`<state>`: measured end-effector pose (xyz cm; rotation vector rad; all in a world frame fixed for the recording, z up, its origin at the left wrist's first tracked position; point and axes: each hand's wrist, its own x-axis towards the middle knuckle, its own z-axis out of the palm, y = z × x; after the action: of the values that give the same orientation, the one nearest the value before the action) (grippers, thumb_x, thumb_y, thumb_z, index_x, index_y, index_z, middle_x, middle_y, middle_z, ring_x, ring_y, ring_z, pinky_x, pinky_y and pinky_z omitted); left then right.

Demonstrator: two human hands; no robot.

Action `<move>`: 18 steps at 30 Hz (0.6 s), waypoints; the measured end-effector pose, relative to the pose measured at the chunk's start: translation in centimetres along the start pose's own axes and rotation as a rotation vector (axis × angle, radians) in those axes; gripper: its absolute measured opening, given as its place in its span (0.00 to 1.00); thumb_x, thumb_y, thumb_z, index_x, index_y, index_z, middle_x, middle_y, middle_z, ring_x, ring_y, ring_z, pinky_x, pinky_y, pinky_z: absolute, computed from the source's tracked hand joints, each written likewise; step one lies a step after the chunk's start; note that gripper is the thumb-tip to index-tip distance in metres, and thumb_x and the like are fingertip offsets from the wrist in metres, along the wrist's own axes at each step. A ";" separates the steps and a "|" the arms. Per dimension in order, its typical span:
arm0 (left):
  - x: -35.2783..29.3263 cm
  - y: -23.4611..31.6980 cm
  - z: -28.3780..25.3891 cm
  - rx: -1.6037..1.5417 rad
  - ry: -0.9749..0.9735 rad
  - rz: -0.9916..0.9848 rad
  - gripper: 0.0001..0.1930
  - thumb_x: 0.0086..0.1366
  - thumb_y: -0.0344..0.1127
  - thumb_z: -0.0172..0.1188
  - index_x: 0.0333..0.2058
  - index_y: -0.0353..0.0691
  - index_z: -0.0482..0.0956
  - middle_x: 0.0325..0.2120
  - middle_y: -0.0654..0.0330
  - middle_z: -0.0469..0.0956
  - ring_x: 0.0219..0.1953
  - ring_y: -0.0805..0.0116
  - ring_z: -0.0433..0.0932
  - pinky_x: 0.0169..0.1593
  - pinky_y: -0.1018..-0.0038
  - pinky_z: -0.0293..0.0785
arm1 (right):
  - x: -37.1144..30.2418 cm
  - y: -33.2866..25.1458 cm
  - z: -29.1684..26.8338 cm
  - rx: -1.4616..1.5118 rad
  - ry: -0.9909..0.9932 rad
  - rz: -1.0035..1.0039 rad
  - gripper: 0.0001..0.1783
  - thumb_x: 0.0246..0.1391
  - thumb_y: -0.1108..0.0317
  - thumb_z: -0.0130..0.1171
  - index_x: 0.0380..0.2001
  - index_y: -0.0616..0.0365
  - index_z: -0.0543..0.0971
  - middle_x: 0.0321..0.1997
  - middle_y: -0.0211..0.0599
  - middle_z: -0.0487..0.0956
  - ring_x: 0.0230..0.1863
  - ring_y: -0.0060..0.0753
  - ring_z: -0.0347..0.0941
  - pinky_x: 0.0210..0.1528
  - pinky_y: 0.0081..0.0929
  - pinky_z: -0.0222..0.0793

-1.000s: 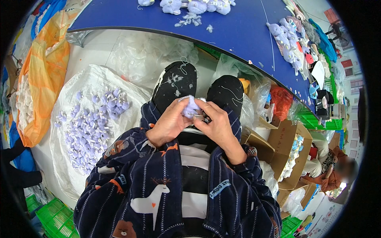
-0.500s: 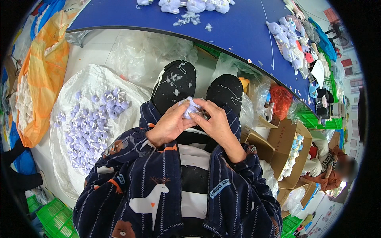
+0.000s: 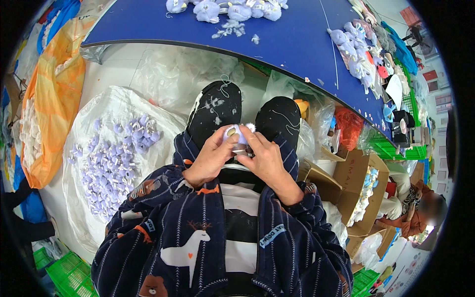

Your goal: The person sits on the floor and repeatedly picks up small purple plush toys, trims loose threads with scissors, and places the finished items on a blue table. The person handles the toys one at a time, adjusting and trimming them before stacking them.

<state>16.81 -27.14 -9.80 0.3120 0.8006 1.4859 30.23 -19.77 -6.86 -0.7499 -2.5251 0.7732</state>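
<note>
Between my knees, a small lavender plush piece [image 3: 239, 132] is held in both hands over my lap. My left hand [image 3: 210, 156] grips it from the left with bent fingers. From the other side, the fingers of my right hand [image 3: 267, 157] press against it. A rounded tan patch shows on the plush near my left fingertips. Something small and dark sits by my right thumb and fingers, too covered to name. Loose threads and pale fluff cling to my black trouser knees [image 3: 217, 106].
On the left, a white sack sheet [image 3: 163, 116] bears a heap of small lavender plush pieces [image 3: 111, 168]. A blue table [image 3: 277, 42] ahead carries larger plush pieces [image 3: 240, 11] and fluff. Cardboard boxes [image 3: 357, 171] stand right; a person [image 3: 415, 210] sits beyond.
The plush piece has been turned in my hands, so its tan patch now shows. My fingers have shifted around it, and the view has tilted slightly.
</note>
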 end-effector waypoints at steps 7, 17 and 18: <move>-0.2 -0.7 -0.7 0.121 -0.035 0.011 0.17 0.61 0.26 0.48 0.50 0.31 0.64 0.41 0.59 0.71 0.40 0.74 0.72 0.43 0.78 0.71 | -0.1 0.2 -0.6 0.035 -0.105 -0.036 0.38 0.32 0.72 0.64 0.53 0.57 0.64 0.36 0.48 0.71 0.30 0.48 0.73 0.30 0.35 0.71; -0.4 -0.4 -1.6 0.100 -0.138 -0.087 0.19 0.63 0.29 0.47 0.53 0.31 0.62 0.43 0.56 0.71 0.42 0.72 0.72 0.49 0.75 0.71 | -1.1 1.3 -0.4 0.158 -0.035 -0.123 0.41 0.30 0.77 0.63 0.54 0.57 0.62 0.45 0.50 0.72 0.40 0.48 0.72 0.37 0.32 0.71; -0.3 -0.4 -1.8 0.137 -0.138 -0.079 0.19 0.63 0.28 0.48 0.52 0.31 0.62 0.43 0.56 0.71 0.42 0.72 0.72 0.48 0.76 0.71 | -1.2 1.2 -0.6 0.169 -0.058 -0.053 0.42 0.29 0.77 0.63 0.54 0.58 0.61 0.46 0.50 0.72 0.40 0.48 0.73 0.37 0.32 0.72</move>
<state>16.00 -28.00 -11.25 0.4756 0.7969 1.3236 31.92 -19.41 -7.32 -0.6102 -2.4807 0.9886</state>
